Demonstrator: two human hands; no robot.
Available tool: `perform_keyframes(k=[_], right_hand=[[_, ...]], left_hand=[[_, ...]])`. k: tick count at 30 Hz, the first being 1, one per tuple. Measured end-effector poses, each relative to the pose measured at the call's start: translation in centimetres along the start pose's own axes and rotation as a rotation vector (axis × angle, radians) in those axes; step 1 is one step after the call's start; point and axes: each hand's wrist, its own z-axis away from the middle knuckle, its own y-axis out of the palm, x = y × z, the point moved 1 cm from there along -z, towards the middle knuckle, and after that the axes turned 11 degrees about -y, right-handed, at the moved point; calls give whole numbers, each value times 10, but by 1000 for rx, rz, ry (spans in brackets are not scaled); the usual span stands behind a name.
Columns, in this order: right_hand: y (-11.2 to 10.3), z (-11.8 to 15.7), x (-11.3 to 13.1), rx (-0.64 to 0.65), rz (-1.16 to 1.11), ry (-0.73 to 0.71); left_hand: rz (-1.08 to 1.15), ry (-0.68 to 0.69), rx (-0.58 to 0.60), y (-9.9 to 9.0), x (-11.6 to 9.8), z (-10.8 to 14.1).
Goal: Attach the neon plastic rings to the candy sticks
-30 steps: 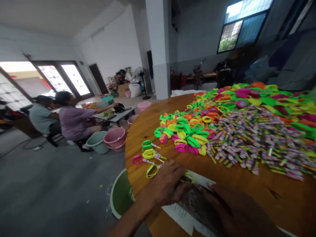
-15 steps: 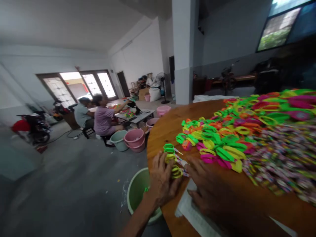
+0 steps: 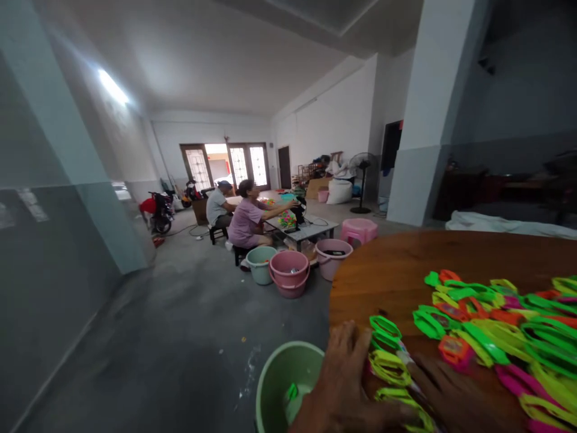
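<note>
A short row of neon plastic loops [image 3: 391, 367], green at the far end and yellow nearer, lies by the left edge of the wooden table [image 3: 383, 264]. They look like toy watch bands, and thin printed strips stick out to their right. My left hand [image 3: 338, 385] rests along their left side, fingers stretched out and thumb reaching past the near loop. From the right, my right hand [image 3: 460, 391] lies low over the strips with its fingers extended; it is dark and partly blurred. A pile of similar loops [image 3: 500, 319] in green, yellow, orange and pink spreads beyond it.
Below the table's left edge stands a green bucket [image 3: 282, 355] with a green piece inside. Pink buckets [image 3: 290, 270], [image 3: 333, 255] and a pink stool [image 3: 359, 230] stand farther off. Two people [image 3: 247, 219] sit at a low table [image 3: 315, 227]. A pillar [image 3: 428, 120] rises behind.
The view has swung left and downward, so the table and pile sit farther right and the printed strips pile has left the picture. Both hands stay beside the row of loops.
</note>
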Motion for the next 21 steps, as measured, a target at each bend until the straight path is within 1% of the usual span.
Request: perform_keyframes(k=[2,4,5,7,9,10,12,13,16,18,20,21], right_hand=[[-10,-14,6,60,-7,16],[-16,-28,9,167,-89,69],[-17,-34,10,220,-138,98],[-18,-40,11,294,-211,148],[-16,-43,13,332,-248,174],[-14,-43,14,346,-265,176],[-11,-46,17,378,-308,163],[-9,-49,18,389,-328,151],[-2,-63,25,410,-376,94],[4,-75,30,416,-389,58],[10,-87,36,411,-387,40],[14,-93,39,408,-386,42]], left_hand=[[96,53,-31,-9,-3,-9],[247,98,-97,-16,1,-15],[350,93,-130,-18,6,-18],[622,11,-186,-19,18,-24],[978,-129,-238,-19,31,-31],[1160,-201,-241,-18,36,-36],[1461,-309,-213,-15,44,-46],[1559,-337,-203,-13,46,-50],[1691,-355,-186,-7,50,-53],[1760,-352,-107,-5,50,-46],[1829,-341,-22,-8,51,-36],[1848,-331,-10,-11,53,-31]])
